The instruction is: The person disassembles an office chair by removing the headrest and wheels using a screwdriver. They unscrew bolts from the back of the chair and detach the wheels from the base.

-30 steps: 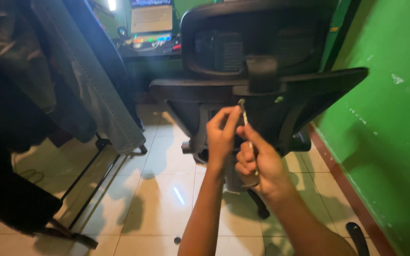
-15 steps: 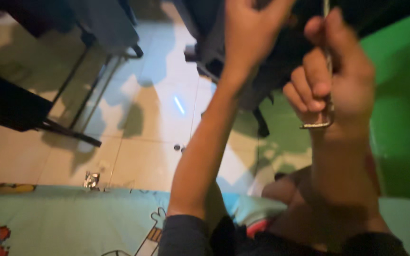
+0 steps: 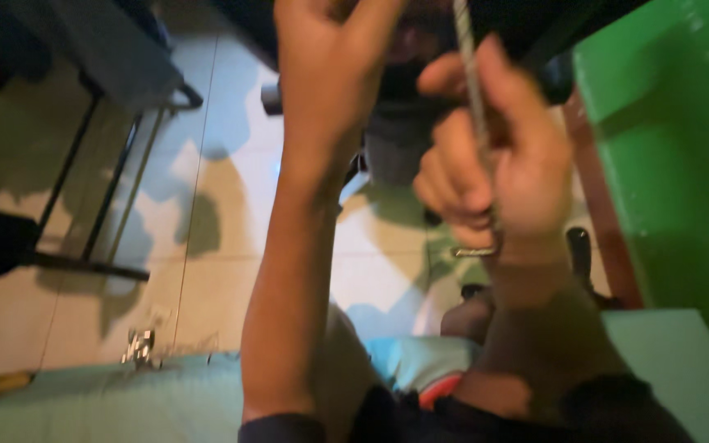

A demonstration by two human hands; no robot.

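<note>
Nearest the camera, at the bottom of the frame, a pale green mattress (image 3: 84,406) with a smooth printed cover runs edge to edge, and the person's dark sleeves and a bit of red cloth sit just above it.

From there both forearms rise toward the top. The right hand (image 3: 498,176), right of centre, is closed in a fist around a thin metal hex key (image 3: 475,123); its long shaft runs up out of the top edge and its short bent leg pokes out under the little finger. The metal looks dull grey and slim, though blur hides its facets. The left hand (image 3: 326,61), at upper centre, has fingers bent and pointing up beyond the frame, so whether it pinches anything cannot be told.

The step in hand looks like driving a fastener on the dark office chair (image 3: 420,41), whose base fills the upper middle. The next move would call for keeping the key seated square and turning it steadily, with the left hand steadying the tip.

Farther off lies glossy cream floor tile (image 3: 223,205), a black tubular rack frame (image 3: 100,197) at left, and a matt green wall (image 3: 674,164) at right.
</note>
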